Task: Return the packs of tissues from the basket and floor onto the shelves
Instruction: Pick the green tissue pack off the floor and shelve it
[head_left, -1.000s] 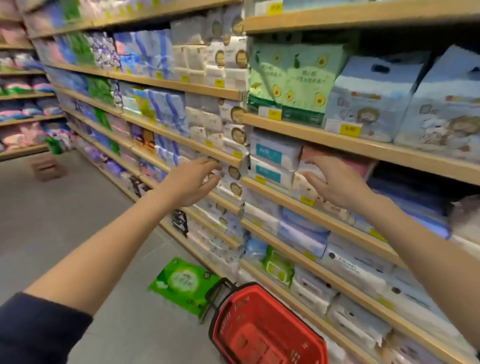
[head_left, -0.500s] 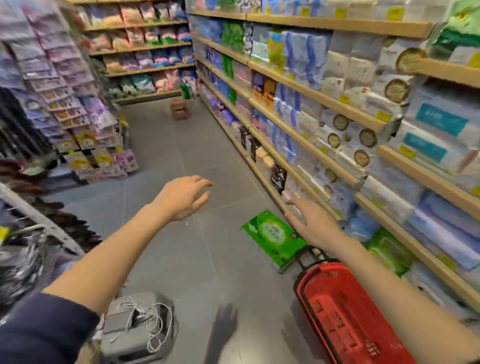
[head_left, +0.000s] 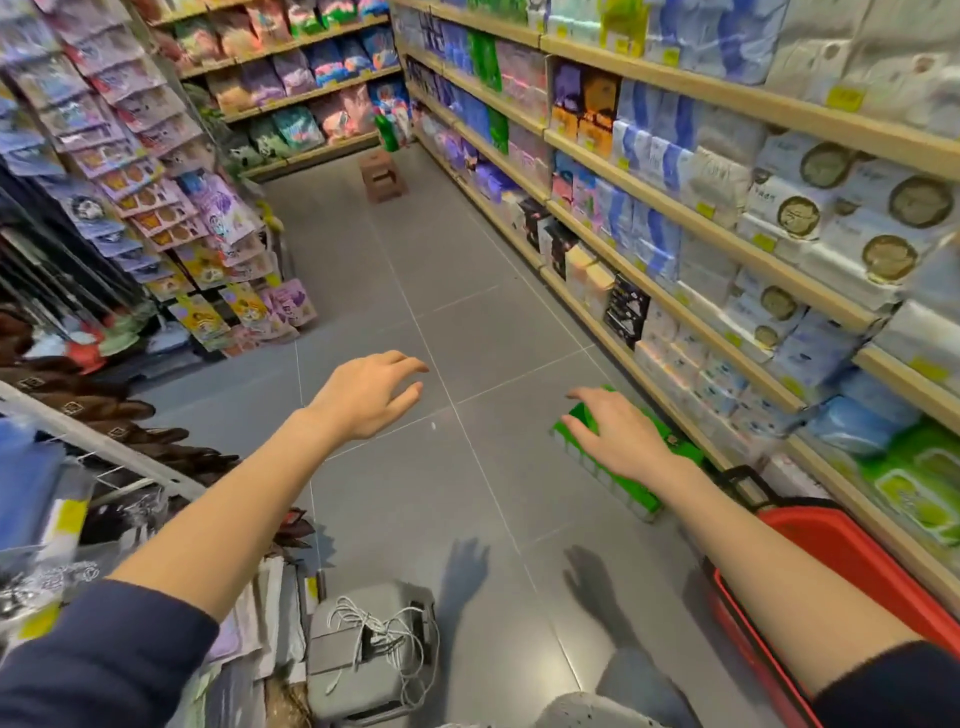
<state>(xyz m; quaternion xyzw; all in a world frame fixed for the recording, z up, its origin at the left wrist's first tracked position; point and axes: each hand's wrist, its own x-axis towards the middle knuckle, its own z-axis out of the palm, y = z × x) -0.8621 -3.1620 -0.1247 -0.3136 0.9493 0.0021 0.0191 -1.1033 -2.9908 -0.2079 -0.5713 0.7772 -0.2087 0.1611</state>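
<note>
My left hand (head_left: 371, 392) hangs over bare floor, well left of the green pack (head_left: 631, 467), fingers loosely spread, holding nothing. Right hand (head_left: 618, 436) is over the pack's far end, fingers splayed, not closed on it; contact unclear. Pack lies flat on the floor w/ its long axis running from the basket (head_left: 852, 545) away up the aisle. Right is nearer. Count: 1 pack on the floor, 1 basket, contents hidden.
</note>
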